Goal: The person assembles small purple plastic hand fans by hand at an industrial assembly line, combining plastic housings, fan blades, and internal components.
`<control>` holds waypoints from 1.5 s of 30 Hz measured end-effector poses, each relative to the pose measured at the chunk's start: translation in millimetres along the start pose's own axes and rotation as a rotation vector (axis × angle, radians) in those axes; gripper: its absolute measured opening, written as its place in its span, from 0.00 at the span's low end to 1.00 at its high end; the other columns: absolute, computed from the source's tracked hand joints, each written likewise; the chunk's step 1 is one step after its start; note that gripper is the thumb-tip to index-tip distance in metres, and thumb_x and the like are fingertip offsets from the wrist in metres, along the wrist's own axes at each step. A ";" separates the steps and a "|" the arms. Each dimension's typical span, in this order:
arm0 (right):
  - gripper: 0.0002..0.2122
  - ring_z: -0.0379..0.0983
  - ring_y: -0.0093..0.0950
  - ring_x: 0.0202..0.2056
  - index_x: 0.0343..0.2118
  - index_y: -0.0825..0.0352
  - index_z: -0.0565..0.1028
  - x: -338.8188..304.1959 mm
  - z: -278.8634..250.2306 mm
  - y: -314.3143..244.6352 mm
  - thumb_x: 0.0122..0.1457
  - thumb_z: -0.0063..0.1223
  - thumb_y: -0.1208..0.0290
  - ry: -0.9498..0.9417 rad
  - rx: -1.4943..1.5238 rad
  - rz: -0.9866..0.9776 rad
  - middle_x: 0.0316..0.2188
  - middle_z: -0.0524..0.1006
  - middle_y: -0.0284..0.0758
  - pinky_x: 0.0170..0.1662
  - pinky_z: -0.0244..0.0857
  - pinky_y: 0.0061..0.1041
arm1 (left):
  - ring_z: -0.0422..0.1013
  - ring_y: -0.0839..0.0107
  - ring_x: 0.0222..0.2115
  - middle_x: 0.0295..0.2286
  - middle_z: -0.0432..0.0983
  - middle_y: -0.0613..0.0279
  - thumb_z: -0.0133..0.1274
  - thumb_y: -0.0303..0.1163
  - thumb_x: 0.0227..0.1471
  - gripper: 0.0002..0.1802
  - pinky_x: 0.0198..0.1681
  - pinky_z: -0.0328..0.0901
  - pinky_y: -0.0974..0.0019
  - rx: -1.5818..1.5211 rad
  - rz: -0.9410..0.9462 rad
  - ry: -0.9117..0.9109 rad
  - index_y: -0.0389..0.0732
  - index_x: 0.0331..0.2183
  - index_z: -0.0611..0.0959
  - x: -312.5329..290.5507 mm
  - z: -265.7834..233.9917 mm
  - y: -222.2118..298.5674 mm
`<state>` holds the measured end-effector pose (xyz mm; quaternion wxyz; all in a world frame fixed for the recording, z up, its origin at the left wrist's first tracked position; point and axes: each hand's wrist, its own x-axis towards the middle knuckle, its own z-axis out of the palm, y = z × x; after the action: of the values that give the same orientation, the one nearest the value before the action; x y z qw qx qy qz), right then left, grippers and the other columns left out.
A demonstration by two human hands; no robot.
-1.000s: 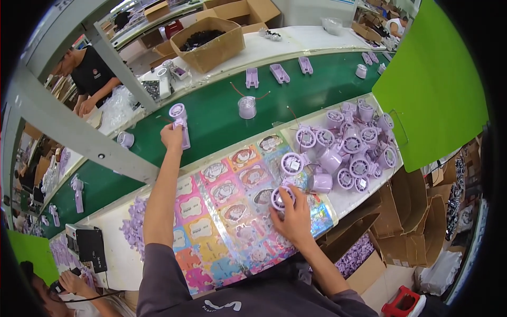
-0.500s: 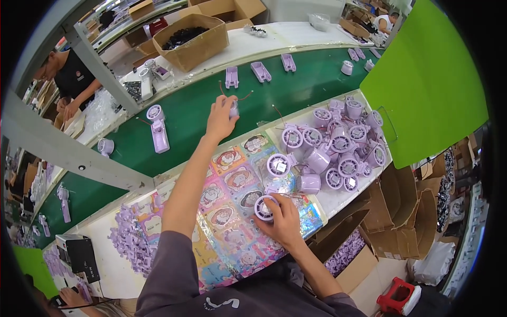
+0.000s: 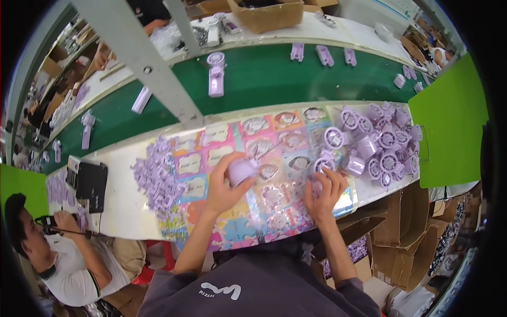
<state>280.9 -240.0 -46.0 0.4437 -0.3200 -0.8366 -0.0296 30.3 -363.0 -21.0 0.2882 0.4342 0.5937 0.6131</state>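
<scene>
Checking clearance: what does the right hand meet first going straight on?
Likely the lilac round part at the fingertips of the right hand, then perhaps the second lilac part beyond it; contact and depth are unclear here.

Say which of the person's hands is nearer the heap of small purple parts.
Left. The left hand is to the right of the heap of small purple parts, apart from it; the right hand is farther right, beyond the left hand.

At the right, a green panel [image 3: 449,127] is seen, with brown cartons [image 3: 406,227] gathered on its near side. A cardboard box [image 3: 272,20] is set on the far white counter [image 3: 356,39]. At the left, a black device [image 3: 93,185] is placed near a seated person [image 3: 79,282].
</scene>
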 end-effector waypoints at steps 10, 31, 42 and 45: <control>0.13 0.73 0.42 0.43 0.42 0.64 0.78 109.4 110.8 -114.5 0.53 0.61 0.72 -0.414 0.404 -0.345 0.42 0.75 0.40 0.47 0.70 0.39 | 0.72 0.74 0.36 0.37 0.76 0.60 0.63 0.29 0.46 0.27 0.40 0.68 0.69 0.023 -0.069 0.270 0.34 0.50 0.79 -103.2 -39.2 -19.4; 0.16 0.72 0.31 0.50 0.46 0.67 0.74 66.5 42.8 -136.9 0.54 0.64 0.78 -0.515 1.072 -0.007 0.46 0.77 0.39 0.54 0.65 0.31 | 0.76 0.70 0.18 0.27 0.78 0.60 0.47 0.40 0.65 0.21 0.17 0.69 0.71 -0.252 -0.200 0.454 0.33 0.49 0.77 -93.8 -36.5 -17.1; 0.14 0.80 0.29 0.40 0.46 0.71 0.72 41.0 39.3 -142.0 0.58 0.59 0.78 -0.776 1.095 0.478 0.41 0.81 0.40 0.45 0.73 0.27 | 0.76 0.75 0.30 0.35 0.77 0.62 0.53 0.34 0.62 0.18 0.27 0.73 0.71 -0.220 -0.254 0.438 0.35 0.51 0.78 -91.8 -38.6 -12.7; 0.14 0.80 0.29 0.39 0.46 0.71 0.72 50.9 32.6 -137.3 0.58 0.59 0.77 -0.858 1.079 0.537 0.39 0.81 0.41 0.44 0.74 0.28 | 0.71 0.71 0.43 0.40 0.75 0.62 0.56 0.31 0.56 0.20 0.49 0.64 0.71 -0.055 -0.147 0.256 0.34 0.49 0.80 -93.7 -46.1 -16.6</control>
<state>159.8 -312.2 5.3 0.1654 -0.2345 -0.7277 0.6230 30.1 -464.3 -51.3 0.2659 0.2998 0.6387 0.6569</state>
